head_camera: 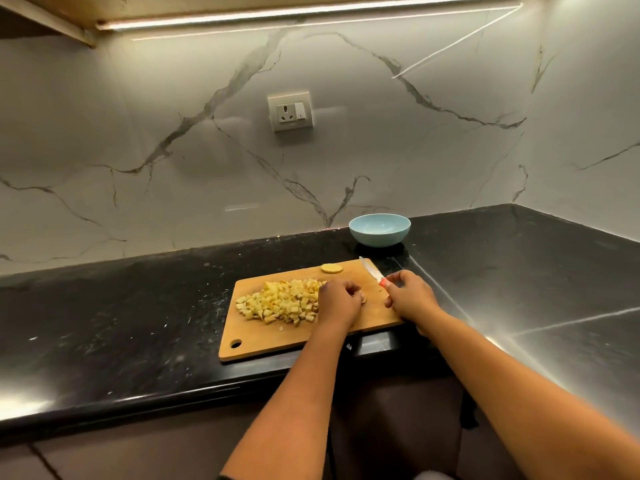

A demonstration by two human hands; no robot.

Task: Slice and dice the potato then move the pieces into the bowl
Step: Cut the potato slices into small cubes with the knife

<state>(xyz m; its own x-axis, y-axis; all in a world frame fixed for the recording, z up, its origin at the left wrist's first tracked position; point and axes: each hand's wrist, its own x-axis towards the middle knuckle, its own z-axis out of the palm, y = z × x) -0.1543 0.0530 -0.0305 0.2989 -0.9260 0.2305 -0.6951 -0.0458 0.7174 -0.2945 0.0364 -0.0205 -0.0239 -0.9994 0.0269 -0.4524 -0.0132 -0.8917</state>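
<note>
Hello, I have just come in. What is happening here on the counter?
A person is cutting potato on a wooden cutting board that lies on the black counter. The right hand holds a small knife by its red handle, blade pointing away. The left hand is curled on the board beside a pile of diced potato, seemingly over a last piece. One round slice lies uncut at the far edge. The blue bowl behind the board looks empty.
</note>
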